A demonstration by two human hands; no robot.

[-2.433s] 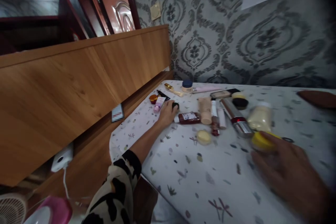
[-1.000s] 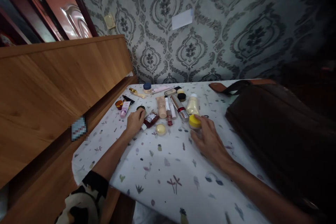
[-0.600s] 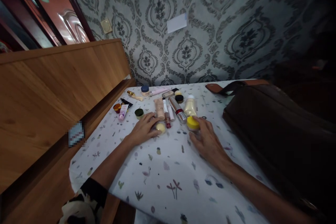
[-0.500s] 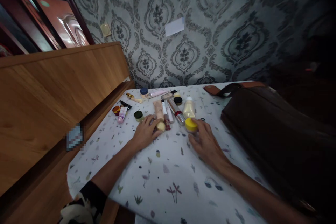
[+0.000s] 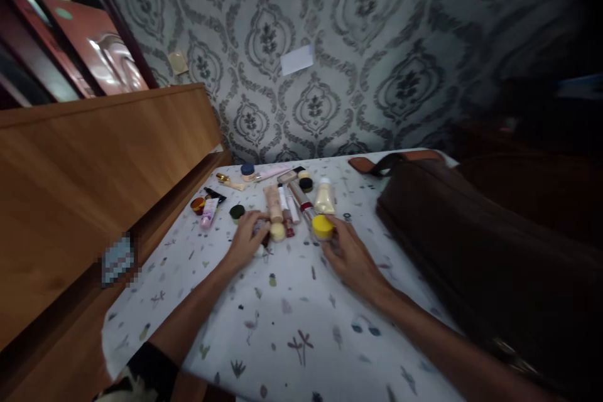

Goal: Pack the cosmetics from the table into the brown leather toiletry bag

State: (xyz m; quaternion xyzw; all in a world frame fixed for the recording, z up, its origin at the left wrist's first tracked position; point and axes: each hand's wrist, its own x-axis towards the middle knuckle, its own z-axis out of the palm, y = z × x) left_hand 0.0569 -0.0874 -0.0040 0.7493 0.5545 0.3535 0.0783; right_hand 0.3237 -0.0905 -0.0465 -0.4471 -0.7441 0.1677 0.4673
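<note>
My right hand (image 5: 353, 256) has its thumb and fingers closed around the right side of a jar with a yellow lid (image 5: 323, 226). My left hand (image 5: 245, 242) is curled over a small dark item with a pale end, mostly hidden under the fingers. Just right of it sits a small cream-coloured round jar (image 5: 277, 232). Beyond the hands lie a beige squeeze tube (image 5: 272, 203), slim lip gloss tubes (image 5: 291, 206) and a silver tube with a red band (image 5: 301, 196). A pale yellow bottle (image 5: 325, 196) is behind the yellow-lidded jar.
At the left are a dark green-lidded jar (image 5: 237, 213), a pink-purple tube (image 5: 209, 213) and an orange pot (image 5: 198, 205). A blue-lidded jar (image 5: 247, 172) stands farther back. A big dark bag (image 5: 471, 245) fills the right side; a wooden panel (image 5: 103, 169) borders the left.
The view has shifted, so the scene sits farther left. My left hand has drawn away from the cream jar, and a dark item shows under its fingers. My right hand stays at the yellow-lidded jar.
</note>
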